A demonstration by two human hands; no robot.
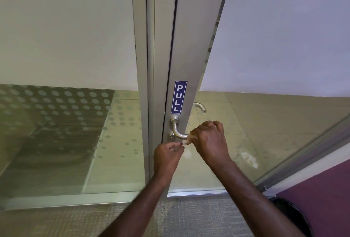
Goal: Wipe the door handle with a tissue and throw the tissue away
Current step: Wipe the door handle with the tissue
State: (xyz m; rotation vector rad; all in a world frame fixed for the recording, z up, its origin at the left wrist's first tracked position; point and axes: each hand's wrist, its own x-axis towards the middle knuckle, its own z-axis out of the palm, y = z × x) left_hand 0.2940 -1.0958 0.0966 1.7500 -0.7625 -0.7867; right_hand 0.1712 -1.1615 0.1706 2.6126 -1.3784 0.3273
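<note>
Two hands at door handle (179,132) – right hand (208,140) gripping tissue (186,143), left hand (167,153) seemingly pinching it, PULL sign (179,97) above

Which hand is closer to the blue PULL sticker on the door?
The right hand. It grips the curved silver door handle with a tissue, below and right of the blue PULL sticker. The left hand sits lower, under the handle.

A frosted glass partition with a dotted band (66,108) fills the left, set in a grey aluminium frame (141,66). Pale beige floor tiles (265,119) lie beyond the glass on the far side. Nearer, grey woven carpet (132,217) covers the floor, with a purple wall panel (325,189) at the right.
</note>
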